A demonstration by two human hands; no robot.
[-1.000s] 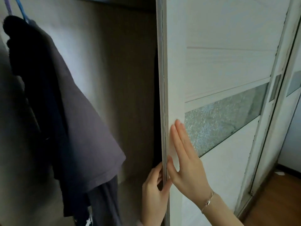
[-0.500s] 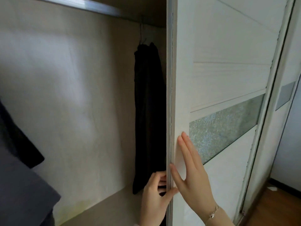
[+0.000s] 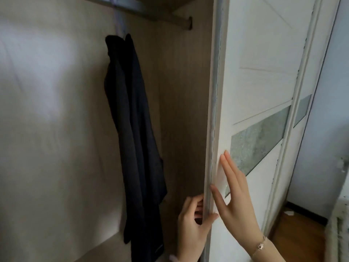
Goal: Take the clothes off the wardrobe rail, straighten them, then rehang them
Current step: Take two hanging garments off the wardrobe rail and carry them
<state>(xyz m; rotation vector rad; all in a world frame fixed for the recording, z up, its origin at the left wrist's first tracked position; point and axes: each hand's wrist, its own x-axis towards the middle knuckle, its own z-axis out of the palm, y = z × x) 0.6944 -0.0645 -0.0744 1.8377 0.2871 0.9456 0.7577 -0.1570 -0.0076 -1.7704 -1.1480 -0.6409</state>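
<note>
Wardrobe interior fills the left, pale wood-grain panels [image 3: 56, 129] catching soft light, and up top runs the grey metal rail [image 3: 143, 13] into its end bracket. Beside it stands the white sliding door with its frosted green glass strip [image 3: 260, 76], edge-on to us. Hanging from the rail, near the right-hand wall, is the long dark garment [image 3: 136, 129], draped limp and folded on itself, untouched for now. Down low, both hands are on the door, not the clothes! The right hand [image 3: 236, 203] lies flat on the door's face, fingers spread and straight, a thin bracelet [image 3: 259, 244] at the wrist. The left hand [image 3: 192, 224] curls round the door's edge, thumb in front, fingers behind, pinching it. That looks like a push-and-pull hold for sliding the door aside, giving clear access to the garment.
</note>
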